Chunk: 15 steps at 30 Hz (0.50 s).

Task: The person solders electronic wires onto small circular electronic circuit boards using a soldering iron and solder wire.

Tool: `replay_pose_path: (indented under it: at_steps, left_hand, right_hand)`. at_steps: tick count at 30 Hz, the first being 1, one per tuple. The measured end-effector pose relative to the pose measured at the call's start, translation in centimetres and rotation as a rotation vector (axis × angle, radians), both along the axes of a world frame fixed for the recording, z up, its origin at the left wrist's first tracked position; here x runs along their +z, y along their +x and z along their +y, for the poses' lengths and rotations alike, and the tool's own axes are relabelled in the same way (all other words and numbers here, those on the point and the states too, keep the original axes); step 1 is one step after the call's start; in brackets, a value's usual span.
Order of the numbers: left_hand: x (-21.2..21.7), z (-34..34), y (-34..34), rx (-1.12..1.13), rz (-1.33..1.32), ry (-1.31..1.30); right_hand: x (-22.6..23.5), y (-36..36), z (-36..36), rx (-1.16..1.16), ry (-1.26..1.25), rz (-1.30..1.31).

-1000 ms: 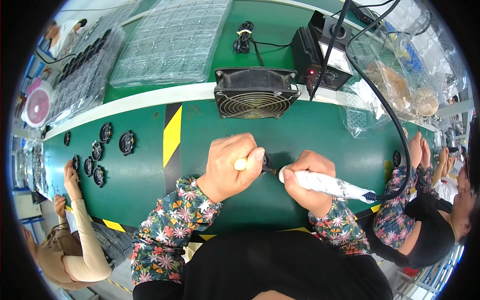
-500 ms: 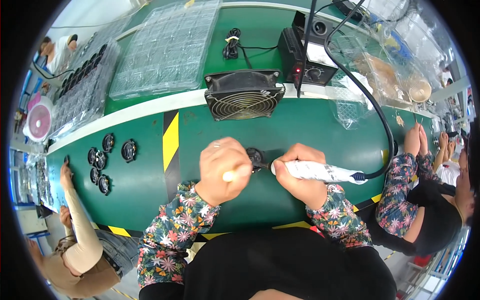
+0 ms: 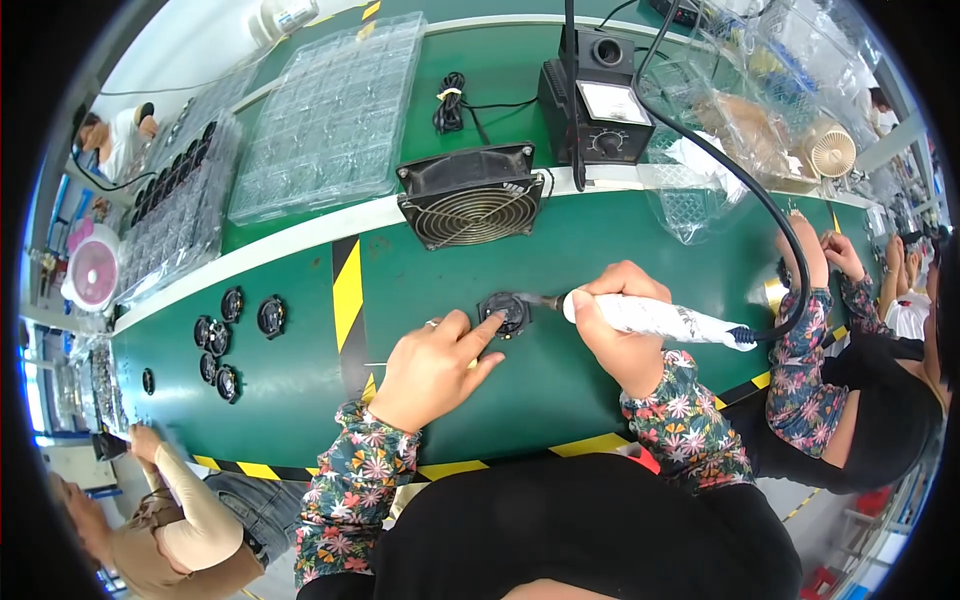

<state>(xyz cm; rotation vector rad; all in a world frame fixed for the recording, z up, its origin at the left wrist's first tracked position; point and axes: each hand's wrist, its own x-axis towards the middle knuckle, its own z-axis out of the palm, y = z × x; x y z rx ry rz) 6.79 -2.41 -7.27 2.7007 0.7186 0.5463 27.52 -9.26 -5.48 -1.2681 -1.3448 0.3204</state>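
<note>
My left hand (image 3: 430,372) reaches over the green bench with its index finger pressed on a round black part (image 3: 505,314). Its other fingers curl, and a thin, pale, rod-like thing sticks out beside them; most of it is hidden. In my right hand (image 3: 622,330) is a soldering iron (image 3: 660,318) with a white wrapped handle, held like a pen. Its tip points left and meets or nearly meets the right edge of the black part. A thick black cord (image 3: 795,260) runs from the handle's end, up and back.
A square black fan (image 3: 470,200) stands behind the part, with a black control box (image 3: 600,110) beyond. Several similar round parts (image 3: 228,384) lie to the left. Clear plastic trays (image 3: 330,110) are stacked at the back. Co-workers sit at both sides, one hand (image 3: 845,255) at right.
My left hand has gone from a raised fist to an index finger down on the black part. The iron has shifted slightly right and up. The whole view has turned a little.
</note>
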Motion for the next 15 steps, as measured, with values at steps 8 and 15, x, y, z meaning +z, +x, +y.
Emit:
replay_pose_path:
  at_steps: [8, 15]
  left_hand:
    - [-0.7, -0.6, 1.4, 0.077, 0.056, 0.099]
    - [-1.5, -0.7, 3.1, 0.000, -0.024, -0.004]
  right_hand:
    - [0.6, 0.5, -0.3, -0.041, 0.027, -0.006]
    - [0.6, 1.0, 0.0, -0.077, 0.181, -0.059]
